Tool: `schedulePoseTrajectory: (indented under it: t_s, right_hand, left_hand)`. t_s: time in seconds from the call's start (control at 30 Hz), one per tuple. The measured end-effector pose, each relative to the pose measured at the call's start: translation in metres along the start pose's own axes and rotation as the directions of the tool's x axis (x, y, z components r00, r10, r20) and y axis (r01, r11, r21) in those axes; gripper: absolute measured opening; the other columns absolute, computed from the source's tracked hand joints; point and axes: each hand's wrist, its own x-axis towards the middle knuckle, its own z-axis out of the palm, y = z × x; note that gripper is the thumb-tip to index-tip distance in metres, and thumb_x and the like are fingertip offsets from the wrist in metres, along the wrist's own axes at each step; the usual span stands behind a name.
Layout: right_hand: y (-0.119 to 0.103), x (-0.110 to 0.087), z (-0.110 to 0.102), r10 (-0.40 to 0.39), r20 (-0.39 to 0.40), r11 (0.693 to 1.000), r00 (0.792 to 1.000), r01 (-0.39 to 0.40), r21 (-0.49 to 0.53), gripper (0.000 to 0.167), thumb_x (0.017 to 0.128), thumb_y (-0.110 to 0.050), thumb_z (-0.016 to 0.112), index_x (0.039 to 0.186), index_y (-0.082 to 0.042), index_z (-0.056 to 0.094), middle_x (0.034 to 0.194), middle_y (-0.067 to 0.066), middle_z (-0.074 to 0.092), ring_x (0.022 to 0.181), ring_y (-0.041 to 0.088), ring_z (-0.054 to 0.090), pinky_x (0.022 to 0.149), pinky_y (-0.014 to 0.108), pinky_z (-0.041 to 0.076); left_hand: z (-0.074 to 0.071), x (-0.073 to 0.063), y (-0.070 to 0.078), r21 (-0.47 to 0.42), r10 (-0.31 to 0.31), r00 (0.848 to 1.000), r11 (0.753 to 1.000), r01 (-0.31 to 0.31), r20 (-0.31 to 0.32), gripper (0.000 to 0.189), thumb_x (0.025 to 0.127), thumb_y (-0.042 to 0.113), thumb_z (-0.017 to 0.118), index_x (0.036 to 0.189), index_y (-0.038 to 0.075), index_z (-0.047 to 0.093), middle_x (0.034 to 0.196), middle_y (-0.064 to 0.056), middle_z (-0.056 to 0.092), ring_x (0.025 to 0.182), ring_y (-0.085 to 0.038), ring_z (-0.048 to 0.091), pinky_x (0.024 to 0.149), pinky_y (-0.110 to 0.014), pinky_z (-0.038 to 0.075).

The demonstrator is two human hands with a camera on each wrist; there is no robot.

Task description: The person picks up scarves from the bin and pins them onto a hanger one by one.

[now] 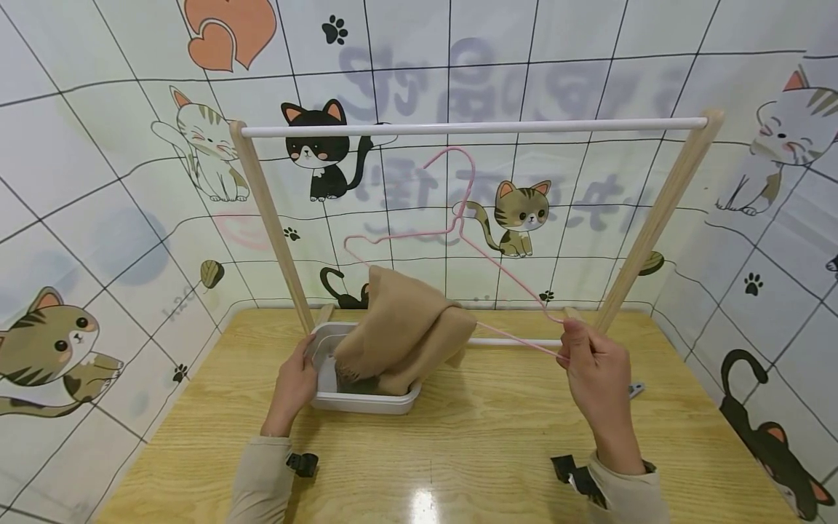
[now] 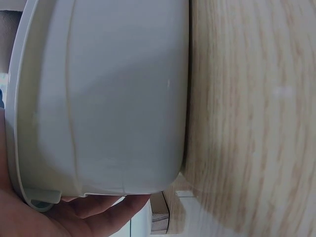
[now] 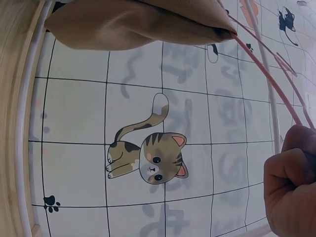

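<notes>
A tan scarf (image 1: 409,320) with a fringed end drapes over the bottom bar of a pink hanger (image 1: 504,269). Its fringe hangs down into a white plastic tub (image 1: 366,402) on the table. My right hand (image 1: 599,371) grips the hanger by its right corner, tilting it with the hook up and to the left. On the tub's left end, my left hand (image 1: 292,386) holds the rim; the left wrist view shows its fingers (image 2: 106,217) around the outer wall. Something dark lies in the tub, partly hidden under the scarf.
Behind the hanger stands a rack with a white top rod (image 1: 471,128) and wooden uprights (image 1: 657,218). A small grey clip (image 1: 636,390) lies on the wooden table (image 1: 491,451), partly behind the right hand. Sheeting printed with cats surrounds the table at the back and sides.
</notes>
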Motion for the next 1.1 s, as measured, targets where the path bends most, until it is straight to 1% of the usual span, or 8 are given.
schedulePoseTrajectory:
  t_s: [0.17,0.27,0.37,0.53,0.6,0.73,0.87,1.1]
  right_hand:
    - [0.0,0.002,-0.006,0.002,-0.046,1.0,0.999,-0.002,-0.007,0.051,0.107,-0.022,0.054,0.06,-0.001,0.057,0.057,-0.005,0.054,0.051,0.003,0.054,0.059,0.01,0.05]
    - [0.0,0.002,-0.011,0.022,-0.068,1.0,0.997,-0.023,-0.011,0.053,0.107,-0.023,0.054,0.058,-0.003,0.055,0.057,-0.007,0.053,0.048,0.005,0.05,0.057,0.01,0.048]
    - [-0.001,0.003,-0.017,0.032,-0.09,0.999,0.995,-0.034,-0.021,0.053,0.107,-0.024,0.054,0.057,-0.005,0.053,0.056,-0.008,0.053,0.045,0.006,0.047,0.052,0.012,0.043]
    - [0.001,0.006,-0.028,-0.023,-0.124,1.0,0.992,0.022,-0.007,0.055,0.108,-0.022,0.052,0.055,-0.005,0.049,0.053,-0.007,0.051,0.042,0.006,0.039,0.044,0.019,0.033]
    - [0.002,0.006,-0.032,-0.042,-0.139,0.999,0.989,0.042,-0.001,0.056,0.108,-0.021,0.052,0.054,-0.004,0.048,0.052,-0.008,0.05,0.041,0.005,0.038,0.043,0.019,0.032]
    - [0.002,0.006,-0.041,-0.062,-0.165,0.998,0.984,0.06,-0.016,0.056,0.108,-0.022,0.051,0.055,-0.003,0.047,0.052,-0.01,0.049,0.042,0.004,0.038,0.042,0.019,0.031]
    - [0.001,0.007,-0.048,-0.075,-0.179,0.997,0.981,0.073,-0.016,0.057,0.109,-0.022,0.049,0.055,-0.003,0.046,0.051,-0.008,0.049,0.041,0.005,0.037,0.041,0.02,0.029]
    - [0.001,0.009,-0.059,-0.029,-0.219,1.0,0.975,0.03,-0.001,0.058,0.109,-0.024,0.048,0.057,0.0,0.047,0.05,-0.006,0.048,0.043,0.004,0.041,0.042,0.02,0.03]
  left_hand:
    - [0.0,0.0,0.001,-0.014,-0.008,1.0,1.0,0.008,0.004,0.049,0.105,0.003,0.03,0.153,-0.001,0.039,0.148,-0.035,0.045,0.132,-0.051,0.051,0.104,-0.064,0.042]
    - [0.0,0.0,0.001,-0.016,-0.008,1.0,1.0,0.008,-0.002,0.049,0.105,0.002,0.031,0.152,-0.001,0.04,0.148,-0.035,0.046,0.133,-0.051,0.049,0.105,-0.064,0.042]
    - [0.001,0.0,0.002,-0.018,-0.011,1.0,1.0,0.011,-0.004,0.049,0.104,0.002,0.03,0.152,-0.001,0.04,0.148,-0.035,0.045,0.134,-0.051,0.048,0.105,-0.064,0.042]
    - [0.001,0.001,0.001,-0.016,-0.024,1.0,1.0,0.024,0.003,0.05,0.105,0.004,0.028,0.153,0.0,0.039,0.15,-0.034,0.043,0.135,-0.05,0.048,0.107,-0.064,0.041]
    - [0.002,0.001,0.0,-0.015,-0.028,1.0,0.999,0.028,0.009,0.05,0.105,0.004,0.028,0.154,0.0,0.039,0.151,-0.034,0.043,0.135,-0.05,0.049,0.107,-0.064,0.041]
    - [0.001,0.0,0.001,-0.013,-0.025,1.0,1.0,0.025,0.013,0.051,0.104,0.003,0.027,0.154,0.0,0.038,0.151,-0.034,0.042,0.136,-0.051,0.047,0.107,-0.065,0.04]
    - [0.0,0.0,0.002,-0.017,-0.029,0.999,0.999,0.029,0.019,0.051,0.104,0.002,0.027,0.154,0.0,0.038,0.151,-0.034,0.042,0.136,-0.052,0.046,0.108,-0.065,0.039]
    - [0.0,0.0,0.004,-0.024,-0.053,0.998,0.998,0.053,0.032,0.051,0.104,0.003,0.027,0.155,0.001,0.037,0.153,-0.034,0.04,0.138,-0.051,0.045,0.109,-0.065,0.038]
